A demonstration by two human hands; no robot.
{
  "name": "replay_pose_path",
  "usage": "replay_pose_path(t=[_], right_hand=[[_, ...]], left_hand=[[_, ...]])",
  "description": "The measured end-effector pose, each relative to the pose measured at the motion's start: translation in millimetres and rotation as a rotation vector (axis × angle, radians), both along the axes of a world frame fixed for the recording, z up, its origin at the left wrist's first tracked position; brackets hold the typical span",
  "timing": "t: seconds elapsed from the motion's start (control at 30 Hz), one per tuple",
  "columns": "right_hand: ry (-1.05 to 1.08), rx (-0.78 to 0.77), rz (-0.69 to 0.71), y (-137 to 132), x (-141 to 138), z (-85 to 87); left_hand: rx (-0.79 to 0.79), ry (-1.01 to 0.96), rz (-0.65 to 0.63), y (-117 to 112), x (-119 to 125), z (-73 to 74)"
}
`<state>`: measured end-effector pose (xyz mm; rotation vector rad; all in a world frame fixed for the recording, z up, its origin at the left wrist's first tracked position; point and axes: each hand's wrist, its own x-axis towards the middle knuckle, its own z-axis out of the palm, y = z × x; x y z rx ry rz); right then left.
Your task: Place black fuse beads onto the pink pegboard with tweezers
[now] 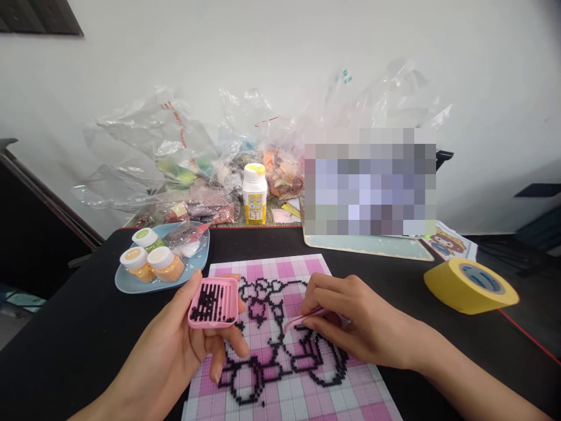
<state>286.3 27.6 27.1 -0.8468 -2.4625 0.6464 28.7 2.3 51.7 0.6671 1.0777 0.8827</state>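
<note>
My left hand [197,339] grips a small pink ridged tray [213,302], tilted toward me, with black beads lined up in its grooves. In my right hand [346,318] is a pair of pink tweezers [300,319], pinched between thumb and fingers, its curved tip low over the pegboard. The pegboard [350,403] has a pink, white and pale grey checked pattern and lies beneath both hands. Black beads [245,402] form an outline drawing across it, partly covered by my hands. Whether a bead sits in the tweezer tip is too small to tell.
At the left stands a blue plate [127,286] with several small bead jars [164,264] and bags. Behind are a white-and-yellow bottle [255,196] and plastic bags of beads [210,207]. A yellow tape roll [451,286] lies right, near a pale board [368,248] below a blurred area.
</note>
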Motion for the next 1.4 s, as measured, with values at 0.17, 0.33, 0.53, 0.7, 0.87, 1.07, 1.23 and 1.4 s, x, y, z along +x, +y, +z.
replay_pose_path(t=[0.17,0.33,0.53,0.7,0.87,1.07,1.23,1.4], right_hand=[[0.008,0.001,0.014,0,-1,-1.7],[0.01,0.011,0.019,0,-1,-2.3],[0.016,0.015,0.007,0,-2,-2.6],[0.006,0.017,0.004,0,-2,-2.1],[0.012,0.008,0.009,1,-1,-1.9],[0.018,0.0,0.01,1,-1,-3.2],[0.014,0.002,0.009,1,-2,-2.2],[0.019,0.016,0.005,0,-1,-3.5]], left_hand=[[0.001,0.008,-0.005,-1,1,1.5],[-0.002,-0.036,-0.074,0,-6,-10.9],[-0.024,-0.043,-0.091,0,-6,-12.5],[0.006,-0.058,-0.094,0,-6,-15.6],[-0.009,-0.09,-0.089,0,-8,-20.5],[-0.015,-0.104,-0.104,1,-4,-12.5],[-0.024,-0.099,-0.11,1,-4,-13.1],[-0.005,-0.121,-0.104,2,-6,-18.9]])
